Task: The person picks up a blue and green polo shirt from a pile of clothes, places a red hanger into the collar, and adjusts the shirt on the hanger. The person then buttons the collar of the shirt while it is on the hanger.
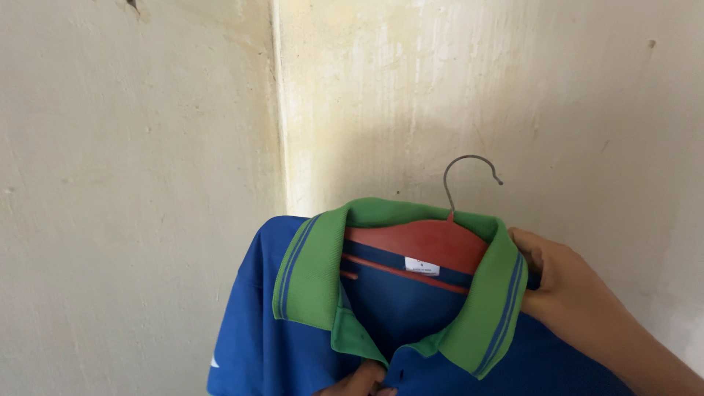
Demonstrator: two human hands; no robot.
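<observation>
Against the wall corner, one right hand is pinching the shoulder of one blue knit polo shirt beside its one green ribbed collar. Left of that grip, one red hanger with one curved wire hook is carrying the shirt. One left hand is touching the placket; its closure cannot be determined.

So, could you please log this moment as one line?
right hand: grips polo shirt collar | left hand: at placket | red hanger: inside shirt
</observation>
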